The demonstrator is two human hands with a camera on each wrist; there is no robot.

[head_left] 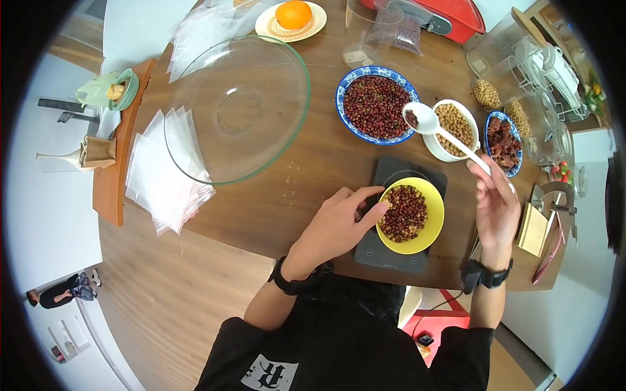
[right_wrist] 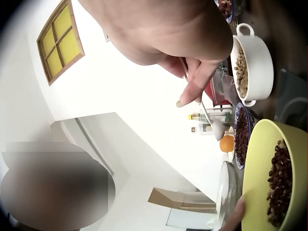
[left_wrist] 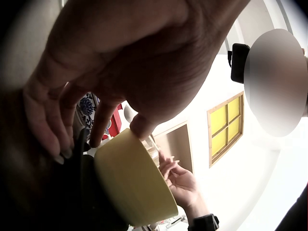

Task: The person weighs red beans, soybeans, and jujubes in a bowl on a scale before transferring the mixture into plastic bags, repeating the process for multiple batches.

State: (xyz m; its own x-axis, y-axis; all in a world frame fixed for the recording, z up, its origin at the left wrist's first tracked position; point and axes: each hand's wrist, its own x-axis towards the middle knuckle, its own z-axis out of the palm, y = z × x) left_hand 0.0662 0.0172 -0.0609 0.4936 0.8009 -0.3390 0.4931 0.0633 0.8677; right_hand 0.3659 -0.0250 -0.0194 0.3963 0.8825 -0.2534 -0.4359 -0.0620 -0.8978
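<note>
My right hand (head_left: pixel 497 207) holds a long-handled white spoon (head_left: pixel 456 142) by its handle. A few dark red beans lie in the spoon's head, which overlaps the edges of a blue-and-white bowl of red beans (head_left: pixel 378 104) and a white two-handled pot of pale round beans (head_left: pixel 454 122). A yellow bowl (head_left: pixel 438 218) with red and pale beans inside stands on a black kitchen scale (head_left: pixel 391 169). My left hand (head_left: pixel 336 225) touches the bowl's left side, thumb at the rim and fingers spread along it. In the left wrist view the bowl's outer wall hides its contents.
A large glass bowl (head_left: pixel 301 127) stands at left, beside clear plastic bags (head_left: pixel 156 173). An orange (head_left: pixel 293 14) sits on a plate at the back. Right of the pot are a dish of dark reddish-brown pieces (head_left: pixel 503 140) and glass jars (head_left: pixel 544 130).
</note>
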